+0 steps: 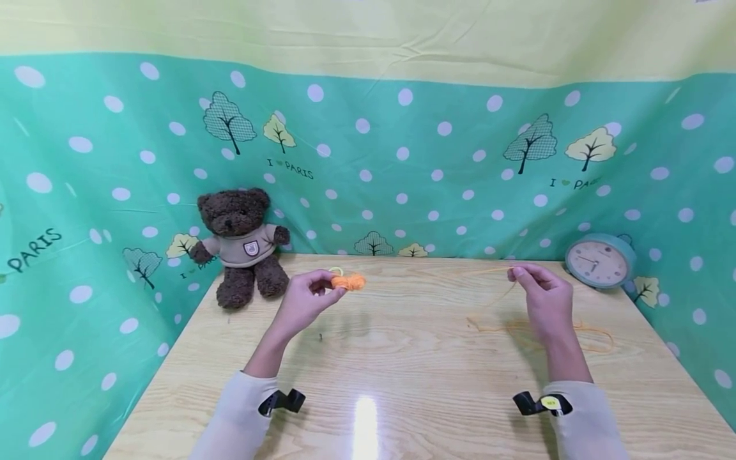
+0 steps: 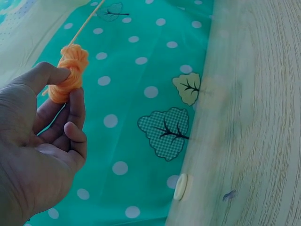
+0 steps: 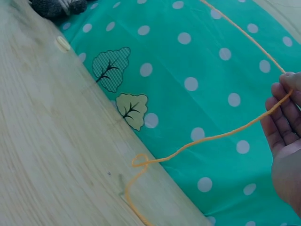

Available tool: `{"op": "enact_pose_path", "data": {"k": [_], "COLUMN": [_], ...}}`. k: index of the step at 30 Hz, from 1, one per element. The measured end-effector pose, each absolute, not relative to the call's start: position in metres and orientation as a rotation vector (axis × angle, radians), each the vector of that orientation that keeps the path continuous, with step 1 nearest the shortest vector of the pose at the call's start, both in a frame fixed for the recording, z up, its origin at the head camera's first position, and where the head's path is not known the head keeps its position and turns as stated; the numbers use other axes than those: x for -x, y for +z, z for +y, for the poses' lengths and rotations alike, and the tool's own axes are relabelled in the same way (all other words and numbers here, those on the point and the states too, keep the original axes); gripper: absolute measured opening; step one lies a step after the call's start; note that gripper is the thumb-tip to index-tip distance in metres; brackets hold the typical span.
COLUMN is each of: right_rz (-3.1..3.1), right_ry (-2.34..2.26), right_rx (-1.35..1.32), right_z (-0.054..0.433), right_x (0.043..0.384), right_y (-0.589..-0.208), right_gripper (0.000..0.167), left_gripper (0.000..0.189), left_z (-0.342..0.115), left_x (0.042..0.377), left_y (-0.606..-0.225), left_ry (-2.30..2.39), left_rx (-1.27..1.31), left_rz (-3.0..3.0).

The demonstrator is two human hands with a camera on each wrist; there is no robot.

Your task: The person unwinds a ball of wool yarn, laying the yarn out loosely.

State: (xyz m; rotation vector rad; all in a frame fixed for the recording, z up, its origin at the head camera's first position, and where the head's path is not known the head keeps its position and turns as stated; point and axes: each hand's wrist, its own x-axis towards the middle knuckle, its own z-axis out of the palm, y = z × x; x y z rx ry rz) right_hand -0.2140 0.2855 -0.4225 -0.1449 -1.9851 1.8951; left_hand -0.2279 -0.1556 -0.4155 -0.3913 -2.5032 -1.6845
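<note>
My left hand [image 1: 306, 298] pinches a small wound bundle of orange yarn [image 1: 352, 282] between thumb and fingers, held up over the table. In the left wrist view the thumb presses on the wraps of the bundle [image 2: 71, 70], and one strand [image 2: 87, 21] runs up and away from its top. Off to the right, my right hand [image 1: 546, 299] pinches the yarn strand [image 3: 249, 38] between thumb and fingertips. From those fingers a slack tail [image 3: 218, 136] drops to the table, with a small loop in it. Loose yarn [image 1: 598, 332] lies on the wood below the right hand.
A brown teddy bear [image 1: 240, 246] in a beige top sits at the back left of the wooden table [image 1: 402, 358]. A teal alarm clock [image 1: 599, 260] stands at the back right. Near the back edge lies a pale ring [image 2: 181, 187]. A green dotted cloth [image 1: 402, 172] hangs behind.
</note>
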Motion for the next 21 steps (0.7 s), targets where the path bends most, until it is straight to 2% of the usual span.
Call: {"op": "enact_pose_path", "data": {"k": [4, 14, 21], "right_rz": [-1.939, -1.763, -1.781], "right_ry": [1.901, 1.984, 2.019], "right_rx": [0.175, 0.195, 0.259], "right_z": [0.291, 0.309, 0.322], "right_x": [0.214, 0.213, 0.211], "right_y": [-0.422, -0.423, -0.422], "right_gripper": [0.036, 0.029, 0.032], "left_gripper": [0.022, 0.023, 0.021], "left_z": [-0.155, -0.157, -0.158], "left_x": [0.228, 0.229, 0.229], "left_y": [-0.416, -0.415, -0.414], "left_ry": [-1.68, -1.684, -1.661], "left_rx": [0.392, 0.387, 0.39], "left_rz": [-2.501, -2.492, -2.503]}}
